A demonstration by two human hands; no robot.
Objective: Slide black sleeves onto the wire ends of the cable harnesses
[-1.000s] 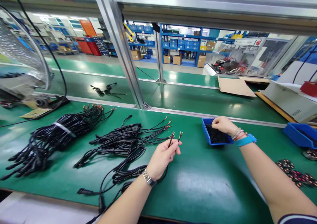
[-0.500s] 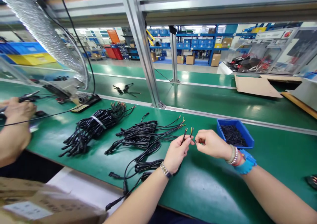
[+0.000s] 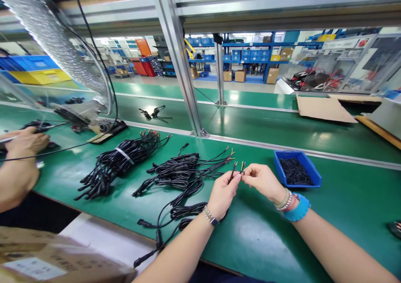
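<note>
My left hand is closed in a pinch on black cables; their stripped ends, with thin yellow and dark wires, stick up above the fingers. My right hand is closed too, its fingertips meeting those of the left at the wire ends. A small dark piece shows between the right fingers, like the short black tubes in the blue bin beyond. Coiled black cables lie left of my hands, their wire ends pointing right. Closer in, other coils lie partly behind my left forearm.
A tied bundle of black cables lies further left. At the left edge, a co-worker's hand holds a tool near a foil exhaust hose. A metal post rises behind the bench. A cardboard box stands at lower left.
My right hand has moved left, closing the gap to my left hand and the wire ends. The small cables on the belt behind have shifted left. The co-worker's hand has moved slightly.
</note>
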